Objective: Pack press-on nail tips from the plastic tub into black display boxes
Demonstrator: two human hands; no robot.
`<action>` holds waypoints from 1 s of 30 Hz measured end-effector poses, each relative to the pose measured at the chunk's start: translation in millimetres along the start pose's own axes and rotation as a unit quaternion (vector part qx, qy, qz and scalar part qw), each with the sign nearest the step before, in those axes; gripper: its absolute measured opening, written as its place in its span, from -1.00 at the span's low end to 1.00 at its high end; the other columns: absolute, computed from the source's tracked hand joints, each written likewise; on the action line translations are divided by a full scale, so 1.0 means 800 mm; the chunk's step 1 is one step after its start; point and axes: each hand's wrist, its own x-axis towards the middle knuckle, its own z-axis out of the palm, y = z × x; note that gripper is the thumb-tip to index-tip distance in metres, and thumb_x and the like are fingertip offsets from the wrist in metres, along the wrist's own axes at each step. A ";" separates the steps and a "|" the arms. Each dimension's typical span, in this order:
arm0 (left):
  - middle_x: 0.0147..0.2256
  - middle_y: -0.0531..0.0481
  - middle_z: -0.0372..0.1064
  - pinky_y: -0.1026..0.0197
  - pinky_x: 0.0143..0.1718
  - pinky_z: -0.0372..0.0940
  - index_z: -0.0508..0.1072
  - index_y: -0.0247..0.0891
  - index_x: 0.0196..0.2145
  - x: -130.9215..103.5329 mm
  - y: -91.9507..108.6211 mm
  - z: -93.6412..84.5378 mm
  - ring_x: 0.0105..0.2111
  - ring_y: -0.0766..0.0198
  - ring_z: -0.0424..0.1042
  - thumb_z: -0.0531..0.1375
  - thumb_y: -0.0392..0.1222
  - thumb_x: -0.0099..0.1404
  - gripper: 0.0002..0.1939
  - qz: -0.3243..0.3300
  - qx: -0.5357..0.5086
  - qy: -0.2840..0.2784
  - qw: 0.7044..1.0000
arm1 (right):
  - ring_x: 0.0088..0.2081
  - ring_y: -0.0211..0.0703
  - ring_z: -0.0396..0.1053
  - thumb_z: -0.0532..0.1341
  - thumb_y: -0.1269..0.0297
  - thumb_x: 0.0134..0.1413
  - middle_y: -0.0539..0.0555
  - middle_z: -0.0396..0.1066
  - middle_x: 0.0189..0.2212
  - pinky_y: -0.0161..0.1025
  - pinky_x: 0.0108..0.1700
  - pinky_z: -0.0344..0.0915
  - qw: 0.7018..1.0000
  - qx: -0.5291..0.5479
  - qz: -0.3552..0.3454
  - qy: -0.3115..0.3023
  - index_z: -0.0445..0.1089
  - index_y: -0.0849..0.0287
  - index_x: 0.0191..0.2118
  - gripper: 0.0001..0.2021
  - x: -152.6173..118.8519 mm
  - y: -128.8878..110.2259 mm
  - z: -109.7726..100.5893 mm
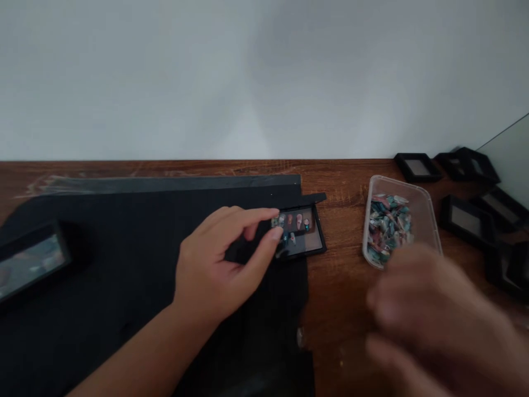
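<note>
A small black display case (320,242) lies with its lid raised at the right end of the dark mat, holding several decorated press-on nails (299,221). My left hand (219,259) grips the left end of this case between thumb and forefinger, the fingertips close to the leftmost nails. My right hand (430,309) is smeared by motion in front of a clear plastic tub (430,223), and whether it holds anything cannot be made out. Inside the tub sits a heap of loose press-on nails (388,220) in teal, pink and white.
Another black case (61,245) with a see-through window rests on the dark mat (165,220) at left. Several black cases (417,166) are scattered at the right on the wooden tabletop (334,298). A pale wall (165,82) rises behind the table.
</note>
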 end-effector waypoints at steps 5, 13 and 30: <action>-0.48 0.18 0.24 0.20 -0.41 0.26 0.56 -0.04 -0.07 -0.001 -0.016 0.003 -0.48 0.38 0.23 0.24 -0.39 0.33 -0.70 0.000 -0.024 0.106 0.994 | -0.02 0.18 0.50 0.20 0.17 0.28 0.25 0.49 0.02 0.13 0.05 0.41 0.945 -0.143 0.134 0.260 0.26 0.11 0.23 -0.56 0.021 0.059 -0.046; -0.43 0.17 0.47 0.22 -0.51 0.21 0.59 -0.09 -0.26 -0.010 0.002 -0.003 -0.48 0.39 0.37 0.27 -0.39 0.28 -0.80 -0.062 -0.039 0.130 0.989 | -0.12 0.15 0.52 0.16 0.23 0.28 0.22 0.56 -0.10 -0.01 -0.13 0.42 0.955 -0.220 0.171 0.096 0.40 0.19 0.02 -0.74 0.018 0.089 -0.025; -0.57 0.23 0.37 0.37 -0.65 0.20 0.53 -0.13 -0.29 0.000 -0.003 0.000 -0.66 0.50 0.27 0.22 -0.50 0.26 -0.75 0.095 -0.076 0.040 0.992 | -0.35 0.05 0.51 0.13 0.37 0.21 0.10 0.57 -0.34 -0.10 -0.33 0.33 0.952 -0.218 0.190 0.097 0.45 0.14 0.00 -0.72 0.023 0.103 -0.032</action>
